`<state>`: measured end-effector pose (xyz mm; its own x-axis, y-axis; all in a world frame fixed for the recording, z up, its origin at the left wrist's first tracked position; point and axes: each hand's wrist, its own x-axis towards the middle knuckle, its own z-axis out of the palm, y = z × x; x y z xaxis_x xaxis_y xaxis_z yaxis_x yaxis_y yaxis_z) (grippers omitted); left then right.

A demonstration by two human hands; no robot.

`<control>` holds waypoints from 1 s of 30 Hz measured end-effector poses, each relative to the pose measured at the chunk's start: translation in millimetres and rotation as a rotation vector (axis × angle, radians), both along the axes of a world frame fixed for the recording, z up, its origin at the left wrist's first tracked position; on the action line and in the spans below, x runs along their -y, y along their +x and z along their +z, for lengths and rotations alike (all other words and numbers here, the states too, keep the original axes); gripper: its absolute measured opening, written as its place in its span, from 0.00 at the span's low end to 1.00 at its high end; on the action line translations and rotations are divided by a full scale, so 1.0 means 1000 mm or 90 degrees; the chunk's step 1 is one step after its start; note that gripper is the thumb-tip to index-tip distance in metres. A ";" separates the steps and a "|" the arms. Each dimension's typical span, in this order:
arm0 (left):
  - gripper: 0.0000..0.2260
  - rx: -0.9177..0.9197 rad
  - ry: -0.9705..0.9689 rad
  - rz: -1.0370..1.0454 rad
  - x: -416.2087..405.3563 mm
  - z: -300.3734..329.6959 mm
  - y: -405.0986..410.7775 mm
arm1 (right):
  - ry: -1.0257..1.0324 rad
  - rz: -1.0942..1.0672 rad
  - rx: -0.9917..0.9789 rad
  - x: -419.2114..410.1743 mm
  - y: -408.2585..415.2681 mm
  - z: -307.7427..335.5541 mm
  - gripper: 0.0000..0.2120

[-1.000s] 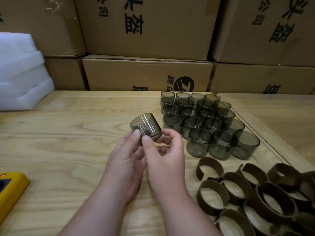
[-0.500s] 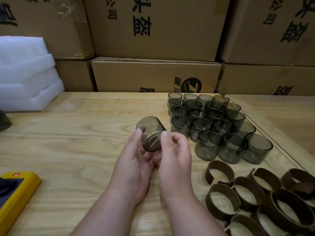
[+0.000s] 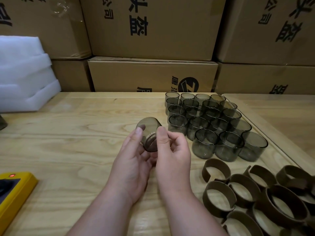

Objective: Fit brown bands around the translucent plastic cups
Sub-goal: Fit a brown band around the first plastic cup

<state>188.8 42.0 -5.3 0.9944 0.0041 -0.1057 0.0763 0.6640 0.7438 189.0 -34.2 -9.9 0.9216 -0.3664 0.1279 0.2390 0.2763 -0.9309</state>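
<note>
I see one smoky cup (image 3: 148, 133) held tilted above the table (image 3: 71, 137), between both hands. My left hand (image 3: 132, 165) cradles it from below with the thumb pressed on its side; my right hand (image 3: 172, 156) pinches its near edge with thumb and curled fingers. The cup's lower part is hidden behind the fingers, and I cannot tell which end faces me. To the right, the other cups (image 3: 209, 121) stand upright, packed in close rows; through their tinted walls I cannot count the rear ones surely. Nearer, the brown bands (image 3: 255, 193) lie in a loose overlapping heap, cut off at the right and bottom edges. A yellow device (image 3: 16, 193) with a red light is cropped at the left edge. White foam (image 3: 23, 74) and cardboard boxes (image 3: 153, 31) sit behind, their printing partly out of frame.
</note>
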 end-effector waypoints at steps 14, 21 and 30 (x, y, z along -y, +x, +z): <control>0.13 0.004 0.025 -0.019 -0.004 -0.005 0.002 | -0.016 -0.026 0.006 0.005 0.002 -0.003 0.13; 0.19 -0.020 0.019 0.002 -0.003 -0.004 0.004 | 0.006 0.032 0.015 0.001 0.001 -0.001 0.12; 0.23 -0.058 0.017 -0.011 -0.001 -0.001 0.004 | -0.045 0.085 0.063 0.000 0.001 -0.002 0.16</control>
